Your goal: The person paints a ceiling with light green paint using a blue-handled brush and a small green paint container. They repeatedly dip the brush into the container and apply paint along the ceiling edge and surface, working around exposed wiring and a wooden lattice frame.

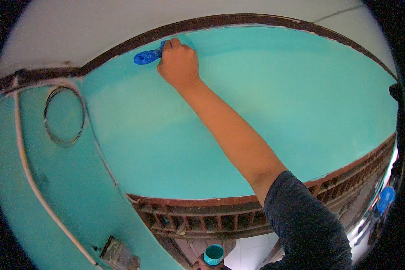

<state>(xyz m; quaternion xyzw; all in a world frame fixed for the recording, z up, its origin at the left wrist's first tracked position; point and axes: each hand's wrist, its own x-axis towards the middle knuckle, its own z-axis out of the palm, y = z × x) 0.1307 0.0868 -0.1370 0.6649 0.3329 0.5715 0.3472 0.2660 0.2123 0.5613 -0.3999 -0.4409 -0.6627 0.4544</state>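
Note:
My right hand (pixel 177 63) is closed on the blue handle of a brush (pixel 146 57), high on a turquoise wall (pixel 310 103), just below the dark brown trim (pixel 229 20) along the ceiling. The brush's bristles are hidden by my fingers. My right arm, in a dark short sleeve, stretches up across the wall. Low at the bottom middle, my left hand (pixel 200 265) grips a cup (pixel 213 255) with turquoise paint colour inside and round its rim.
A pale pipe (pixel 29 173) runs down the left wall beside a coiled cable (pixel 46 114) and a paint-marked box (pixel 117 252). A brown slatted grille (pixel 213 220) crosses below the wall. Pale floor tiles (pixel 245 249) show beneath. A small bright blue shape (pixel 384 200) is at far right.

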